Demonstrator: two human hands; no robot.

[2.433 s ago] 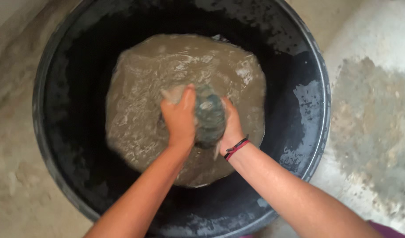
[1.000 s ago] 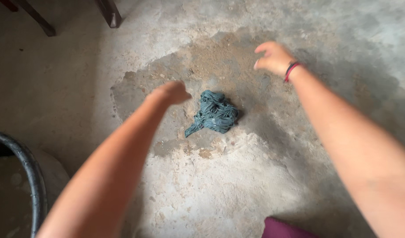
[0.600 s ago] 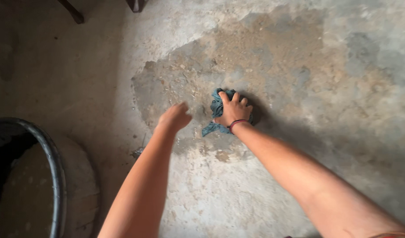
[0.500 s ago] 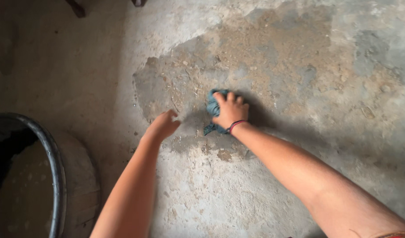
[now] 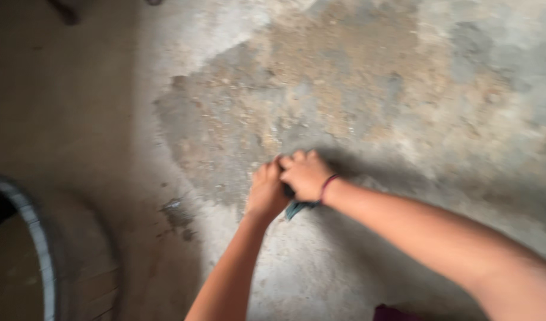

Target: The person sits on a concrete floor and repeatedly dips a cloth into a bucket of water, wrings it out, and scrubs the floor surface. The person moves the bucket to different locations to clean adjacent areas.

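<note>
We noted both our left hand (image 5: 267,193) and right hand (image 5: 306,174) clenched on the teal rag (image 5: 297,208), pressed to the floor (image 5: 344,267) at frame centre, the stained patch (image 5: 237,131) above apparently unscrubbed.

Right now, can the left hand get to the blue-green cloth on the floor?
Probably yes. The left hand is already pressed beside the right hand over the cloth, and nothing lies between them; the blur hides its exact grip.
</note>
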